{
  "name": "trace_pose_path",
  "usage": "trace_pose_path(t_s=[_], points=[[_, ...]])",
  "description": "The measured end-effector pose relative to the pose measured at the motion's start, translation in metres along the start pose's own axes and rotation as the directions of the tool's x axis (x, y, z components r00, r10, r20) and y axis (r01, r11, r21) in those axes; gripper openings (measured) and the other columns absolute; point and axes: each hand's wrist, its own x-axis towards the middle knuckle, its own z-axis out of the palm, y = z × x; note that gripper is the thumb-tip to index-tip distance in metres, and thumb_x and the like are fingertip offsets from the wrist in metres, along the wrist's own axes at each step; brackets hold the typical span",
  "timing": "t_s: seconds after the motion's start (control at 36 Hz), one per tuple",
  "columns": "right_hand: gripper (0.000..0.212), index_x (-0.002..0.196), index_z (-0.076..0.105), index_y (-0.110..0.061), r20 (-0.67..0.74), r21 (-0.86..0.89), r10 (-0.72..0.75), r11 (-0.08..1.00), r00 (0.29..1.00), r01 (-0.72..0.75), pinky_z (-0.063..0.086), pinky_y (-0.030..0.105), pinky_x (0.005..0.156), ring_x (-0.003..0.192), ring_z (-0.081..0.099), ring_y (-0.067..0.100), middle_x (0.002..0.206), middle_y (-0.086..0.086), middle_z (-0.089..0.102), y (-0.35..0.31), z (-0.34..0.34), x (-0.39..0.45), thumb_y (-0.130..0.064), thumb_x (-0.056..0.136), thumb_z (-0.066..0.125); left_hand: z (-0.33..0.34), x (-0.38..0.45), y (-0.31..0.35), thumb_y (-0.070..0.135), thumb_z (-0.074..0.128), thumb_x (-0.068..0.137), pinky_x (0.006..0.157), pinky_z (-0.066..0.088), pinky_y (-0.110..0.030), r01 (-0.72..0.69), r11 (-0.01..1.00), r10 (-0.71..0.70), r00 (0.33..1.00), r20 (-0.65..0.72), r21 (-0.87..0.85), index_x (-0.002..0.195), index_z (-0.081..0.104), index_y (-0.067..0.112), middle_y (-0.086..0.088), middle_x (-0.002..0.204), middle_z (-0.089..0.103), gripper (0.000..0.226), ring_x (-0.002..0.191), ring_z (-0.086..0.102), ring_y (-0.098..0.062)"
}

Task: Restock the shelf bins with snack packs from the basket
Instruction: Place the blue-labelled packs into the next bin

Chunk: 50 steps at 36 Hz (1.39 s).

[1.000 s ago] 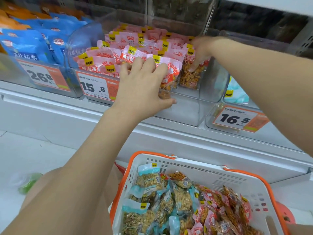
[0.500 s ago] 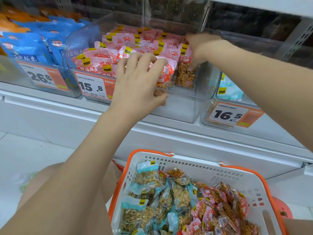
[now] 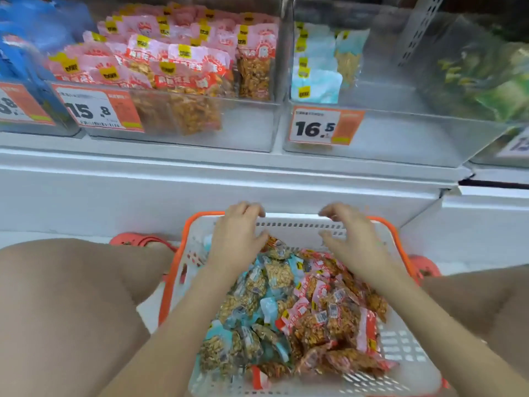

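The shelf holds the clear bins: the pink bin is almost full, and the blue bin beside it has only a few packs at the back. The basket on the floor below holds pink packs and blue packs mixed together, so a pack could go into the wrong bin. The left hand and right hand hover over them, each grip loosely curled and holding nothing; grabbing too many slippery packs could drop some.

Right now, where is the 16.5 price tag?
The 16.5 tag sits right of centre on the front of the blue-pack bin, above the basket.
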Motion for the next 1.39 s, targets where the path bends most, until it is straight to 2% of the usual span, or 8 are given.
trace_pose_path(t_s=[0.19,0.36,0.56,0.67,0.92,1.06,1.19,1.39], points=[[0.070,0.146,0.034,-0.020,0.604,-0.172,0.283,0.959,0.745,-0.225,0.048,0.018,0.074,0.097,0.058,0.013,0.133,0.003,0.055,0.075,0.075,-0.046,-0.024,0.087,0.071,0.091,-0.053,-0.008,0.027,0.065,0.089,0.083,0.050,-0.035,0.176,0.983,-0.167,0.769,0.617,0.047,0.119,0.053,0.013,-0.005,0.113,0.055,0.035,0.101,0.056,-0.022],[0.066,0.133,0.046,-0.022,0.564,-0.387,0.293,0.920,0.772,-0.066,0.039,0.041,0.100,0.126,0.039,0.031,0.133,0.004,0.052,0.095,0.110,-0.065,-0.028,0.076,0.079,0.121,-0.063,-0.002,0.028,0.068,0.088,0.093,0.048,-0.036,0.110,0.987,-0.157,0.569,0.807,0.114,0.137,0.043,0.011,-0.009,0.135,0.050,0.058,0.119,0.052,-0.026],[0.056,0.122,0.051,-0.016,0.536,-0.347,0.358,0.919,0.764,-0.187,0.032,0.038,0.107,0.130,0.033,0.027,0.130,0.006,0.048,0.105,0.102,-0.059,-0.028,0.076,0.080,0.151,-0.073,0.007,0.025,0.069,0.087,0.080,0.053,-0.035,0.332,0.942,-0.247,0.588,0.770,0.049,0.124,0.052,0.004,-0.010,0.110,0.060,0.046,0.093,0.062,-0.025],[0.047,0.117,0.055,-0.012,0.606,-0.312,0.360,0.928,0.709,-0.205,0.039,0.027,0.078,0.095,0.048,0.020,0.102,0.003,0.050,0.111,0.085,-0.051,-0.024,0.079,0.079,0.157,-0.073,0.011,0.014,0.063,0.091,0.059,0.037,-0.024,0.420,0.908,-0.299,0.627,0.719,0.011,0.088,0.056,0.011,-0.001,0.073,0.046,0.008,0.062,0.045,-0.012],[0.024,0.107,0.071,-0.004,0.707,-0.231,0.373,0.925,0.600,-0.302,0.049,0.032,0.088,0.100,0.058,0.018,0.112,0.004,0.065,0.109,0.065,-0.031,-0.021,0.092,0.066,0.149,-0.053,0.006,0.013,0.044,0.101,0.050,0.028,-0.024,0.547,0.826,-0.377,0.718,0.586,-0.138,0.071,0.034,0.016,0.000,0.068,0.041,0.032,0.061,0.038,-0.011],[0.015,0.095,0.073,-0.006,0.704,-0.228,0.346,0.937,0.620,-0.264,0.039,0.017,0.061,0.072,0.050,0.003,0.083,-0.007,0.059,0.103,0.059,-0.031,-0.018,0.090,0.067,0.126,-0.040,0.005,0.020,0.048,0.100,0.055,0.033,-0.026,0.671,0.582,-0.418,0.732,0.538,-0.460,0.083,0.039,0.011,0.000,0.073,0.044,0.021,0.063,0.042,-0.015],[0.009,0.078,0.065,-0.011,0.575,-0.168,0.291,0.957,0.765,-0.237,0.044,0.026,0.067,0.070,0.052,0.008,0.075,-0.006,0.058,0.101,0.056,-0.037,-0.012,0.086,0.070,0.104,-0.039,0.005,0.025,0.051,0.099,0.066,0.047,-0.033,0.647,0.163,-0.432,0.726,0.535,-0.745,0.089,0.052,0.014,-0.003,0.085,0.059,0.015,0.075,0.056,-0.017],[0.029,0.059,0.062,-0.021,0.214,0.127,0.324,0.926,0.922,-0.355,0.048,0.035,0.066,0.071,0.059,0.012,0.068,-0.005,0.059,0.091,0.051,-0.041,-0.014,0.086,0.071,0.086,-0.036,0.010,0.040,0.050,0.097,0.079,0.056,-0.043,0.647,-0.200,-0.491,0.583,0.647,-0.736,0.113,0.060,0.009,-0.014,0.099,0.070,0.037,0.088,0.068,-0.023]])
